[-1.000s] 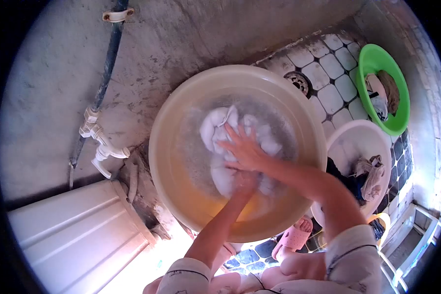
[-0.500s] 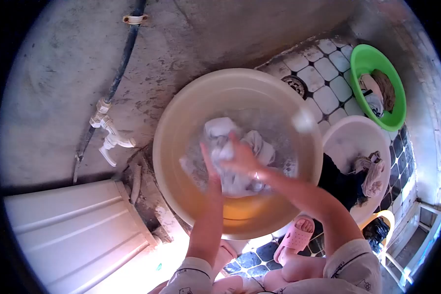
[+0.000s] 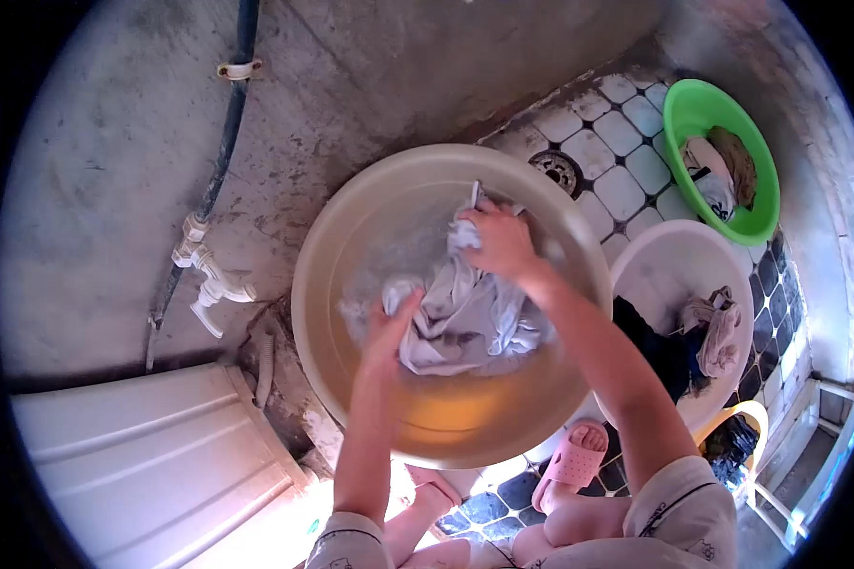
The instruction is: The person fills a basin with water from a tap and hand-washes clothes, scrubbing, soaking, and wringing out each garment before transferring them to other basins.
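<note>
A wet white cloth (image 3: 455,318) is spread between my two hands inside a large beige basin (image 3: 318,213) of cloudy water. My left hand (image 3: 389,327) grips the cloth's left end near the basin's middle left. Toward the upper right, my right hand (image 3: 498,237) is closed on a bunched part of the same cloth. Its lower folds lie at the water's surface.
A pale basin (image 3: 659,247) with dark and pinkish clothes stands at the right. Behind it is a green basin (image 3: 764,223) with clothes. A tap (image 3: 213,275) hangs on the left wall, above a white ridged surface (image 3: 152,446). A floor drain (image 3: 557,171) lies behind the large basin.
My hands have moved apart, the right one up and to the right. The cloth, bunched under my hands before, is now gripped at two places and stretched between them.
</note>
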The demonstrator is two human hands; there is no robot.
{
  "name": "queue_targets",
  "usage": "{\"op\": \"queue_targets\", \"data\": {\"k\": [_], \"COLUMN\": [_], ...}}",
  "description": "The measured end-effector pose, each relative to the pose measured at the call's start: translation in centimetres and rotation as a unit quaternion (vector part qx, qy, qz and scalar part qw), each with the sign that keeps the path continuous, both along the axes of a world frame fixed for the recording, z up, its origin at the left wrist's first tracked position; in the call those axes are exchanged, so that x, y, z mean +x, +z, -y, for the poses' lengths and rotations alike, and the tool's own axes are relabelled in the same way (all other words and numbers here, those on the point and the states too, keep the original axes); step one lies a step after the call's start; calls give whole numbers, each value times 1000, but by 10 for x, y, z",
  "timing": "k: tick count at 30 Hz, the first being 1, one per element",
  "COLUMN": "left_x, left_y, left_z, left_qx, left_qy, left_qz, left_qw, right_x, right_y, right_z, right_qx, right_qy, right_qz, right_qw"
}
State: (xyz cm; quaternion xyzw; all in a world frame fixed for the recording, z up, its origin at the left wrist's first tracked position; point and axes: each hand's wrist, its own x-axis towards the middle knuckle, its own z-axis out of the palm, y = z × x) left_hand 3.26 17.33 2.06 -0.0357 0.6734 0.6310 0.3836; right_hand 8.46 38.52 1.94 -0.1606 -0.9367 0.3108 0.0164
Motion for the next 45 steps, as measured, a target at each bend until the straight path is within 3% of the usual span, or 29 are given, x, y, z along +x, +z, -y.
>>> {"op": "queue_targets", "data": {"k": [2,3,6,8,10,12,14,15,16,18,19,21,23,25,26,28,29,31,34,38,40,42,44,45], "left_x": [-23,-21,15,11,2,-15,-27,-18,-11,1,14,23,24,31,38,38,36,26,-1,-35,-55,-58,-41,-38], "left_y": [-43,-56,-102,-133,-121,-71,-163,-126,-91,-54,-28,85,159,209,211,235,244,256,250,200,158,104,49,21], "left_z": [16,19,10,28,34,30,68,54,41,30,23,-3,-10,-15,-15,-18,-20,-24,-25,-6,10,13,9,10], "left_qx": [-139,-327,-559,-512,-428,-300,-421,-453,-479,-186,-30,-64,2,32,136,195,221,286,354,305,190,9,-145,-170], "left_qy": [-92,-123,-274,-394,-409,-316,-242,-235,-223,-222,-225,-238,-203,-168,-48,10,37,61,63,20,2,35,-25,-78], "left_qz": [-269,-446,-463,-414,-353,-281,-110,-205,-298,-270,-239,-237,-253,-363,-432,-482,-484,-380,-183,-34,4,16,-161,-207], "left_qw": [949,824,631,642,724,855,867,835,795,918,944,940,946,916,890,854,846,877,915,952,982,999,976,960], "right_x": [7,5,14,15,12,6,2,-8,-7,5,13,14,6,14,20,29,31,35,45,52,57,55,52,49], "right_y": [-31,-42,-76,-85,-100,-95,-99,-86,-70,-33,-33,-42,-37,-8,13,48,68,99,112,69,46,11,7,5], "right_z": [-2,14,55,55,39,32,37,41,47,60,63,61,40,31,31,31,29,23,22,26,12,-7,-24,-28], "right_qx": [85,47,50,121,148,135,101,34,31,20,-18,-90,-185,-225,-261,-331,-406,-545,-483,-572,-570,-518,-327,-227], "right_qy": [61,79,110,181,245,203,124,90,92,89,126,205,173,134,126,113,149,216,133,-6,-31,-103,-120,-126], "right_qz": [33,87,-20,20,34,79,108,138,96,15,-55,-202,-204,-203,-218,-245,-224,-175,34,-54,-69,-41,-5,11], "right_qw": [994,992,992,976,958,967,981,986,991,996,990,953,946,944,932,904,873,791,865,818,818,848,937,966]}}
